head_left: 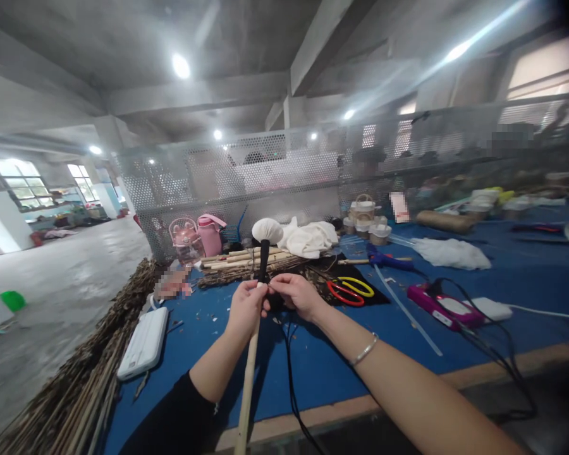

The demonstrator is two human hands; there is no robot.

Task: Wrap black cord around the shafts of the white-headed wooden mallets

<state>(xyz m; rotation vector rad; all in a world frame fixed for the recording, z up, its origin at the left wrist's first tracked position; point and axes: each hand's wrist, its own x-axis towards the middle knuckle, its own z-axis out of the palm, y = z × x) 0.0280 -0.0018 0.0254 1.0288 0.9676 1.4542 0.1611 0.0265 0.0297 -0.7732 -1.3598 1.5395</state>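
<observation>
My left hand (249,306) is wrapped round a pale wooden stick (248,385) that slants up from the table's front edge. Above the fingers the stick carries a black sleeve or wrapping (264,260), topped by a white rounded, cloth-like head (267,231). My right hand (296,294) is closed in a pinch at the lower end of the black part, its fingertips close to the left ones. What lies between those fingertips is too small to make out. Right of my right hand rest scissors (346,294) with one red and one yellow handle loop, on black material.
A blue-topped table (203,392) bears a white power bank (143,343), a bundle of sticks (246,260), white cloth (308,239), a blue glue gun (389,259) and a magenta device (446,308) with cables. Dry stalks (76,379) line the left edge. Behind stands a perforated metal screen (237,170).
</observation>
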